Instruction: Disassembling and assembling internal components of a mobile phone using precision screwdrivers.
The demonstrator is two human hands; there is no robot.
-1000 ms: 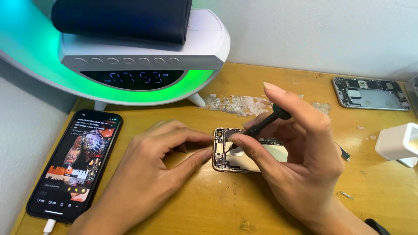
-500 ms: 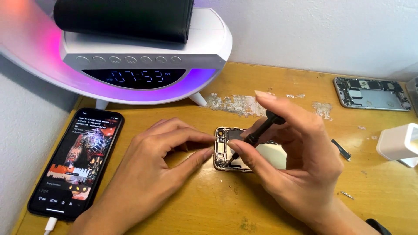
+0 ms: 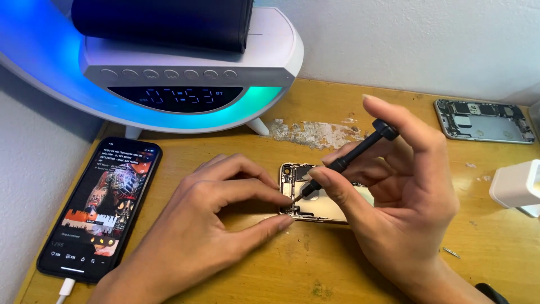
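An opened phone body (image 3: 325,206), its inner parts showing, lies flat at the middle of the wooden table (image 3: 360,107). My left hand (image 3: 216,225) rests on the table beside it, fingertips pinching its left edge. My right hand (image 3: 402,186) grips a slim black screwdriver (image 3: 351,156), tilted, with the tip down inside the phone near its left side. The forefinger sits on the tool's cap. My right hand hides most of the phone's right half.
A black phone (image 3: 104,205) with a lit screen and a white cable lies at the left. A white curved lamp-clock speaker (image 3: 185,67) glowing blue-green stands at the back. Another opened phone frame (image 3: 484,121) lies far right, a white block (image 3: 517,186) nearer. A small screw (image 3: 451,252) lies loose.
The lamp's glow went from green to pink to blue-green. My right hand has shifted slightly, raising the screwdriver handle. My left hand holds the phone as before.
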